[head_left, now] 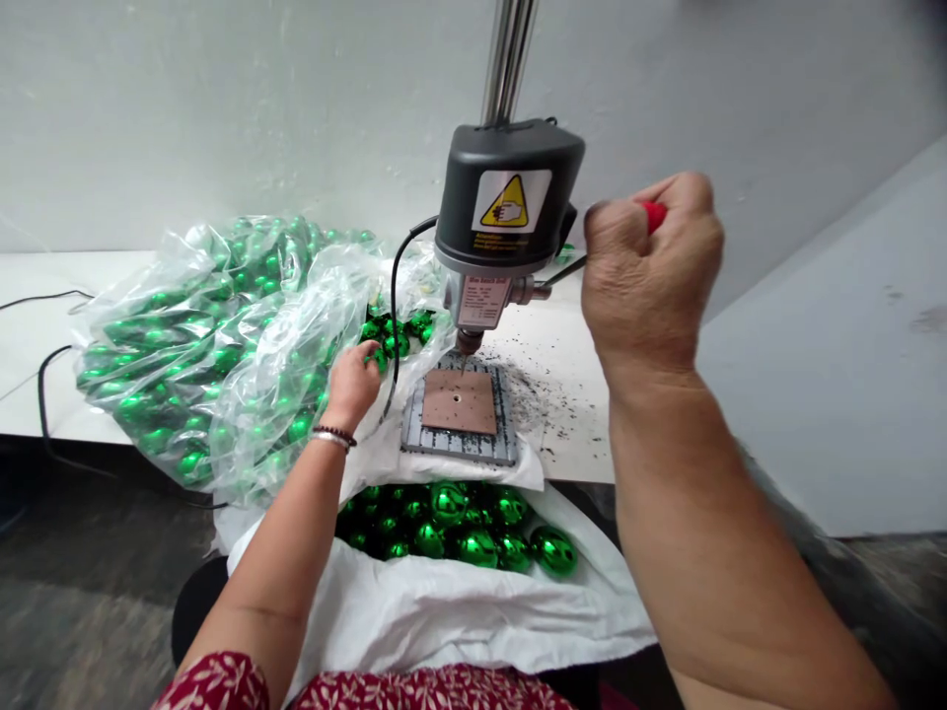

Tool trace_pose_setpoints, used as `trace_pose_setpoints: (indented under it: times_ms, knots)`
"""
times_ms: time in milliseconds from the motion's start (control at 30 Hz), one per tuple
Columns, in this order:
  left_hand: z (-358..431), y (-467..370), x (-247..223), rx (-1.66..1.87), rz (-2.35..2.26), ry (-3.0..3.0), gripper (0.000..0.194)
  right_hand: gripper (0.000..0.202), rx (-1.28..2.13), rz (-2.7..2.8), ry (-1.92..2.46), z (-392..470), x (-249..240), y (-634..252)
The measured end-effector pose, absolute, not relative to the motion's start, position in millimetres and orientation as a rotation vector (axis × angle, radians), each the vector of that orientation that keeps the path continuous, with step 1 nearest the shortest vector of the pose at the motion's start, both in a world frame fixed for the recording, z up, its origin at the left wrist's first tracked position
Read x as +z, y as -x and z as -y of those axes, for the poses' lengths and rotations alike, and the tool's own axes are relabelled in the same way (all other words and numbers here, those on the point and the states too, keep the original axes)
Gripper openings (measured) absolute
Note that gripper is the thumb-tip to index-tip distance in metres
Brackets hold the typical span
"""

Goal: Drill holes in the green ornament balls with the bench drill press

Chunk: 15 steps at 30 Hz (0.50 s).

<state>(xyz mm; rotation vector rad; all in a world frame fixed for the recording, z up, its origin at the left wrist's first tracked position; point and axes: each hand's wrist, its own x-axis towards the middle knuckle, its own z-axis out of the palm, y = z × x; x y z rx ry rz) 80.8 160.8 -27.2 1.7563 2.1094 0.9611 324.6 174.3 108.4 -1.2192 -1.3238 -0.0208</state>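
Note:
My left hand (355, 380) is at the mouth of a clear plastic bag (273, 394), its fingers closed on a shiny green ball (378, 359) beside several more. Part of its grip is hidden behind the hand. My right hand (651, 266) is raised and wrapped round the red knob (655, 215) on the lever of a small bench drill (510, 197). Below the drill's chuck (469, 341), a thin bit points down at a brown square plate (459, 402) with a small hole in it. That plate lies on the slotted metal base (414, 439).
Several green balls (477, 547) lie in a white cloth sack (459, 611) across my lap. Dark shavings (533, 390) are scattered over the white table (577, 434) right of the base. A black cable (398, 286) hangs between my left hand and the drill. A wall stands behind.

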Motion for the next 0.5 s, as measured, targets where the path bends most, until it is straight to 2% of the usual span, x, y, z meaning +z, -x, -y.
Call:
trace_pose_setpoints:
  times_ms: [67, 167, 267, 367, 500]
  knots:
    - [-180.5, -75.1, -27.6, 0.656, -2.323, -1.833, 0.044, 0.018, -0.026, 1.323, 1.213, -173.3, 108.9, -324.6]
    - [-197.7, -74.6, -29.6, 0.212, -2.378, -1.894, 0.042, 0.019, -0.028, 1.318, 1.196, -170.5, 109.9, -323.4]
    - [-200.3, -78.4, -32.8, 0.005, -2.334, -1.936, 0.044, 0.021, 0.003, 1.302, 1.206, -167.0, 111.0, -321.5]
    - [-193.4, -79.5, -35.2, 0.079, -2.337, -1.917, 0.044, 0.022, 0.049, 1.283, 1.235, -163.8, 111.9, -319.9]
    - [-171.5, -74.3, -29.5, 0.735, -2.24, -1.689, 0.04, 0.022, 0.079, 1.277, 1.234, -162.8, 110.5, -319.7]
